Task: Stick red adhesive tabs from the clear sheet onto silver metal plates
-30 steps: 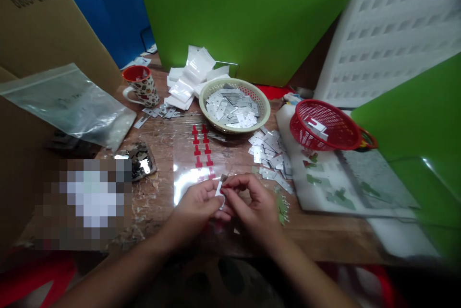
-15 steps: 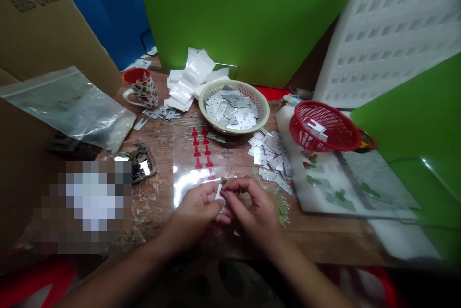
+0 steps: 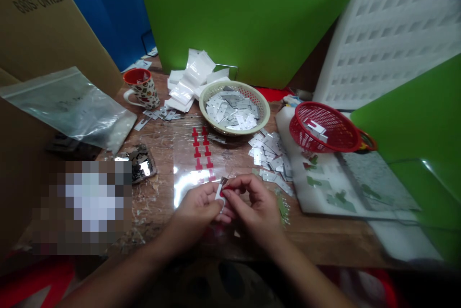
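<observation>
My left hand (image 3: 200,205) is closed around a small flat metal plate (image 3: 218,194), thumb on top. Pinched in the fingers of my right hand (image 3: 250,200) is a small red sticker (image 3: 224,190), held against the plate's upper part. Just beyond my hands lies a clear sheet (image 3: 183,173) bearing two columns of red T-shaped stickers (image 3: 197,151). Several more metal plates (image 3: 268,152) lie in a loose pile to the right, and green pieces (image 3: 283,207) lie beside my right hand.
A cream basket (image 3: 266,113) full of metal plates stands behind the sheet. To the right, a red basket (image 3: 336,125) rests on white foam (image 3: 306,197). At left are a patterned mug (image 3: 147,94), a clear bag (image 3: 82,111) and a tray of dark shiny parts (image 3: 140,161).
My right fingers have shifted very slightly at the plate, and more of the red sticker shows. My left hand keeps its hold; everything else lies as before.
</observation>
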`<state>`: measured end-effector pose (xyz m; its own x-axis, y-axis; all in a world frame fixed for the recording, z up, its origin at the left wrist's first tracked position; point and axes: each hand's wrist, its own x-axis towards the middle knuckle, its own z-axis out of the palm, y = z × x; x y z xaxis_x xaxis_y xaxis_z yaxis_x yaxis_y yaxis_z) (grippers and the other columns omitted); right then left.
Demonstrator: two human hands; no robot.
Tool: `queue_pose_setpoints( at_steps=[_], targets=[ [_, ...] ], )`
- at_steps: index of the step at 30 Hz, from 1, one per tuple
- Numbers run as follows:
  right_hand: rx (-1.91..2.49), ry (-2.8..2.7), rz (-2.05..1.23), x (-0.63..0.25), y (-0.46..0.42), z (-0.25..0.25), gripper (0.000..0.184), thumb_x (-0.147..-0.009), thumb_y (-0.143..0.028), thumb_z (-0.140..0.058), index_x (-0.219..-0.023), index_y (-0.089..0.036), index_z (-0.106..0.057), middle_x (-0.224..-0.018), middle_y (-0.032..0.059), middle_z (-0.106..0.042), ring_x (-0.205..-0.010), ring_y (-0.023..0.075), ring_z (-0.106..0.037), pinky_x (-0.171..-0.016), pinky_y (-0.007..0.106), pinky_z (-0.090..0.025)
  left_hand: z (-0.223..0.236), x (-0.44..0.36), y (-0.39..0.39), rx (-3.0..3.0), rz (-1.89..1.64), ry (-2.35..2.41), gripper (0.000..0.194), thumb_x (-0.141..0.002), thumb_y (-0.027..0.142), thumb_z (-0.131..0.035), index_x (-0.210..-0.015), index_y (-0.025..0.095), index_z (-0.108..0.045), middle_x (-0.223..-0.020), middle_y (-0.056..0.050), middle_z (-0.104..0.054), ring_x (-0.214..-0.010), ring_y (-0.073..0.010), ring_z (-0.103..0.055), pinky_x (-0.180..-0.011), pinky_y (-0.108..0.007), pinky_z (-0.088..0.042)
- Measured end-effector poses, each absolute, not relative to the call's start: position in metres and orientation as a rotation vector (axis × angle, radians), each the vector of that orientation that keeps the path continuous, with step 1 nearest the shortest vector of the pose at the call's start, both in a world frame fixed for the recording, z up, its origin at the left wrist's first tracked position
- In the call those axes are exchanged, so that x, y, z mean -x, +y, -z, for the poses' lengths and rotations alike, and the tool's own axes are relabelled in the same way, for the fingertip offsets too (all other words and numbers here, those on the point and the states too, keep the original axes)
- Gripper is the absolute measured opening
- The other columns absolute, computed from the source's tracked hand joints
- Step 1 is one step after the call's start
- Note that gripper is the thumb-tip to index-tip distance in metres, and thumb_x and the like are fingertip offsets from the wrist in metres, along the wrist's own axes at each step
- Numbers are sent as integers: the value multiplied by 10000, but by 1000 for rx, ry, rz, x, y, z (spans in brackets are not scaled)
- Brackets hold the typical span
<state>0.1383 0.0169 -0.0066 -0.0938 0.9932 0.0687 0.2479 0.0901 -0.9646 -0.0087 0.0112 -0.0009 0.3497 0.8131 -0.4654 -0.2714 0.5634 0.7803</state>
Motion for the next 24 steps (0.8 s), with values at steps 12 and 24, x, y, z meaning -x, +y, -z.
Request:
queue_pose_setpoints(
  at_steps=[12, 24],
  targets=[
    [1283, -1654, -880, -136, 15, 0, 89, -831, -163, -629, -885, -230, -610, -806, -26, -680, -717, 114, -645, -654, 205, -489, -1, 10, 10, -652, -785, 954, 215, -770, 167, -624, -980, 122, -631, -779, -38, -696, -629, -89, -631, -650, -204, -519],
    [1192, -1824, -662, -137, 12, -2, 147, -859, -110, -545, -942, -225, -584, -855, 28, -682, -790, 165, -651, -716, 288, -511, -1, 10, 9, -670, -843, 948, 212, -845, 284, -598, -993, 139, -645, -878, -61, -691, -699, -128, -643, -707, -257, -523]
  ],
)
